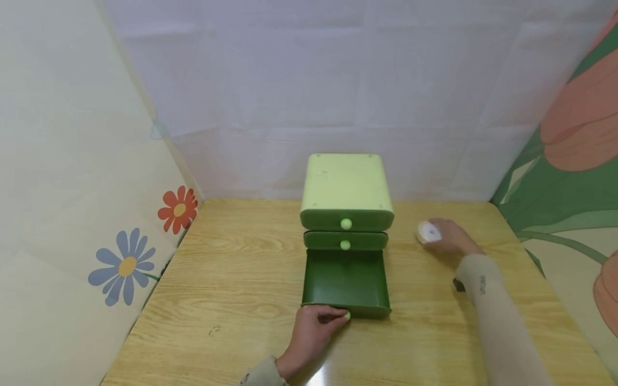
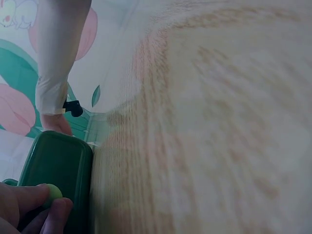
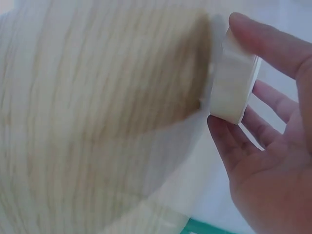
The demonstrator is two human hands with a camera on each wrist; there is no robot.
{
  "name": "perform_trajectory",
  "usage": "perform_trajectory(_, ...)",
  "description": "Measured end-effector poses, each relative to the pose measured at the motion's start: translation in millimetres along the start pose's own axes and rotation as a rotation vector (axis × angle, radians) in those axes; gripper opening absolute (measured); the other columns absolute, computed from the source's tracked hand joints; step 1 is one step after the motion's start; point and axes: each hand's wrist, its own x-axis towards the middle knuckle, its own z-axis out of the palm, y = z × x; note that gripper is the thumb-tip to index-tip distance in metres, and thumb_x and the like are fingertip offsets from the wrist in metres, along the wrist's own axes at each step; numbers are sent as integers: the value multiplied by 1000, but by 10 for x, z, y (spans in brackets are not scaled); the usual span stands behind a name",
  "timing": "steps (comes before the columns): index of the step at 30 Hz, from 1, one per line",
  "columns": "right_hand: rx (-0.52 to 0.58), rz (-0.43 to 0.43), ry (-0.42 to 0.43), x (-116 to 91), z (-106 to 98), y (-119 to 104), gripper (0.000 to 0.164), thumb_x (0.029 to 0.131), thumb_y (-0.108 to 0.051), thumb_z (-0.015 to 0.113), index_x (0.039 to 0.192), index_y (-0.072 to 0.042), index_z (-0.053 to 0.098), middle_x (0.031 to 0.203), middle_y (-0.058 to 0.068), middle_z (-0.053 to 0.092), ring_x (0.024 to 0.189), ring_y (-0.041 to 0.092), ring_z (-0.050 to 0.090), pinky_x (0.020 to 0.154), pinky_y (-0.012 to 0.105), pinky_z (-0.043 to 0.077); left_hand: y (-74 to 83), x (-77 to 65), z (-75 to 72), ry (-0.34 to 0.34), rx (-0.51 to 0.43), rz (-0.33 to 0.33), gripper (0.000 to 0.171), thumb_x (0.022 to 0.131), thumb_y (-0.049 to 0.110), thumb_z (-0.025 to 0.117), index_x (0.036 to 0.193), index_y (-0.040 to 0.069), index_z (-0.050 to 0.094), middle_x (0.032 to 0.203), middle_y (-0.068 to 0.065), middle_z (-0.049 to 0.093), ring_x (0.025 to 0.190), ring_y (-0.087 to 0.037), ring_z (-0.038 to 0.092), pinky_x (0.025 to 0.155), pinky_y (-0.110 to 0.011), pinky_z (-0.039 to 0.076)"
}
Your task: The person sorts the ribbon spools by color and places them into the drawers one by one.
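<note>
My left hand [image 1: 310, 331] pinches the light green round knob [image 1: 347, 316] of the bottom drawer [image 1: 345, 281]. This dark green drawer is pulled out of a small drawer cabinet [image 1: 346, 182], and its bare floor shows. In the left wrist view, thumb and fingers of the left hand [image 2: 31, 207] close around the knob [image 2: 52, 193]. Right of the cabinet, my right hand [image 1: 451, 237] holds a whitish roll of tape [image 1: 428, 231] by its rim. The right wrist view shows the roll [image 3: 231, 83] between thumb and fingertips, with the table behind it.
The cabinet's top drawer [image 1: 323, 220] and middle drawer [image 1: 321, 240] are closed, each with a round knob. It stands on a wood-grain table [image 1: 232, 273]. A pale cloth wall [image 1: 285, 80] is behind, with flower-patterned walls [image 1: 574, 198] at the sides.
</note>
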Motion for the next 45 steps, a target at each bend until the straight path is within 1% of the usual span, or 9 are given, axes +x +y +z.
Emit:
perform_trajectory(6, 76, -57, 6, -68, -42, -238, 89, 84, -31, 86, 154, -2, 39, 152, 29, 46, 135, 49, 46, 110, 73, 35, -10, 7, 1, 2, 4, 12, 12, 87, 17, 84, 98, 11, 83, 93, -3, 81, 80, -8, 76, 73, -19, 60)
perform_trajectory(9, 79, -122, 27, -114, -55, -359, 86, 86, -28, 85, 152, 1, 39, 150, 30, 47, 134, 50, 46, 109, 72, 38, -10, 11, 1, 1, 7, 7, 11, 87, 17, 84, 98, 12, 83, 93, -3, 81, 80, -7, 76, 73, -20, 61)
perform_trajectory(12, 81, -163, 41, -153, -60, -467, 87, 86, -28, 86, 151, 6, 38, 147, 32, 47, 133, 51, 47, 108, 71, 41, -10, 14, -1, -2, 15, -10, 11, 87, 17, 84, 98, 13, 83, 93, -1, 81, 80, -5, 75, 73, -20, 60)
perform_trajectory(15, 103, -158, 43, -186, -59, -546, 90, 85, -29, 87, 151, 6, 36, 148, 31, 46, 133, 50, 47, 108, 69, 43, -14, 15, -3, -4, 23, -14, 11, 87, 17, 84, 98, 13, 83, 93, 0, 81, 80, -4, 75, 74, -20, 61)
perform_trajectory(21, 141, -189, 42, -296, -57, -671, 92, 85, -27, 87, 152, 5, 33, 151, 30, 43, 134, 50, 47, 107, 66, 46, -35, 5, -6, -7, 29, 1, 11, 88, 17, 84, 98, 13, 83, 93, 0, 81, 81, -5, 75, 73, -20, 61)
perform_trajectory(27, 170, -224, 36, -437, -66, -793, 95, 82, -30, 90, 151, 3, 34, 151, 28, 42, 134, 49, 47, 108, 64, 47, -44, 12, -5, -8, 19, 2, 11, 88, 18, 84, 98, 13, 83, 93, 1, 81, 81, -5, 75, 74, -20, 61)
perform_trajectory(34, 218, -275, 7, -620, -41, -892, 88, 82, -26, 90, 148, -1, 37, 150, 24, 45, 135, 48, 48, 108, 65, 47, -31, 17, -9, 0, 35, 8, 11, 88, 18, 84, 98, 14, 83, 92, 1, 81, 81, -4, 75, 73, -20, 60)
perform_trajectory(39, 221, -306, -6, -742, 0, -954, 87, 82, -27, 90, 147, -3, 39, 148, 20, 47, 135, 44, 49, 109, 63, 48, -25, 8, -8, 3, 32, 10, 10, 88, 18, 84, 97, 14, 83, 92, 1, 81, 81, -4, 74, 73, -20, 61)
perform_trajectory(45, 231, -353, -34, -865, 36, -1058, 82, 80, -22, 92, 144, -6, 44, 145, 16, 52, 132, 42, 53, 107, 62, 50, -18, 11, -6, 3, 31, 1, 10, 87, 17, 84, 97, 13, 83, 93, 0, 81, 80, -4, 74, 73, -20, 60)
